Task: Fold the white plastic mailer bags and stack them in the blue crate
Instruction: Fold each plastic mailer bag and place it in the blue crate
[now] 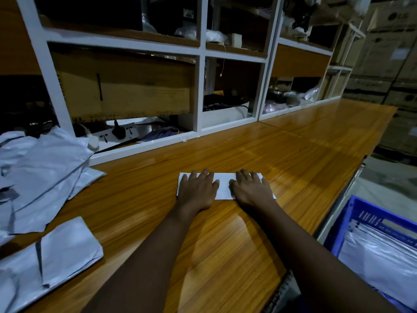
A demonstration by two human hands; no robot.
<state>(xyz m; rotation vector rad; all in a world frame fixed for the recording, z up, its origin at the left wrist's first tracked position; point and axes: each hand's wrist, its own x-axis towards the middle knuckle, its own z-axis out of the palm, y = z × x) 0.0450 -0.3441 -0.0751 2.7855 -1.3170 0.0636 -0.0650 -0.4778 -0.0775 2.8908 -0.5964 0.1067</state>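
You had your left hand [198, 192] and right hand [251, 191] flat, side by side, fingers straight, pressing on the folded mailer bag [223, 185] and gripping nothing. It lay as a narrow strip on the wooden counter [225, 249], well apart from the blue crate [345, 224] at your right. This looked like the creasing step. Next you needed to carry the strip to the crate; the unfolded mailer pile [38, 172] waited at your left.
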